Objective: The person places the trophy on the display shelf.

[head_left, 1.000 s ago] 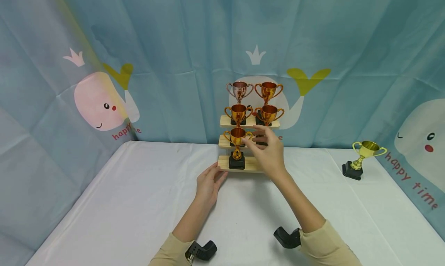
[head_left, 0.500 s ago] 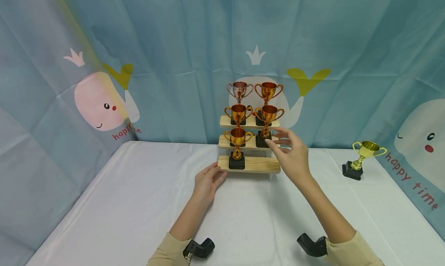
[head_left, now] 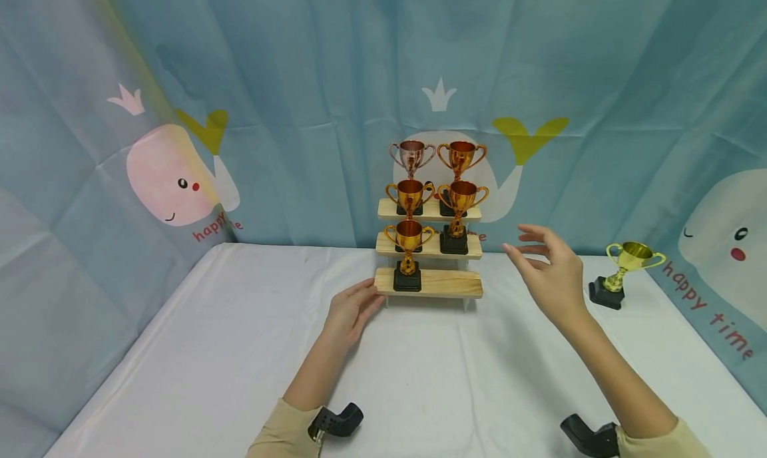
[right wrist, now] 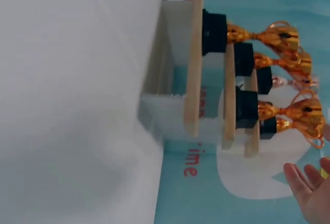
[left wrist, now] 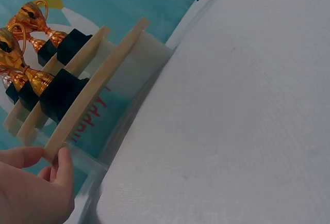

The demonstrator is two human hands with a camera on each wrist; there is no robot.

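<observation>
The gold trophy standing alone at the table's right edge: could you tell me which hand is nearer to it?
Right. The right hand hovers open just beside the gold trophy; the left hand touches the wooden stand, far across.

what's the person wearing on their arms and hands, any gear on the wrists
Both hands are bare: left hand, right hand. Each arm has a beige long sleeve pushed back from the wrist, and a black angular camera mount sits at each sleeve's cuff. No rings or watches show.

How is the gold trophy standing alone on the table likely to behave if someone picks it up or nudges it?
The gold trophy looks shiny, probably thin plastic, so likely light for its size. Its wide cup sits on a narrow stem above a small black base, so a sideways nudge might tip it. The two loop handles and smooth surface suggest gripping the stem or base is safer.
</observation>
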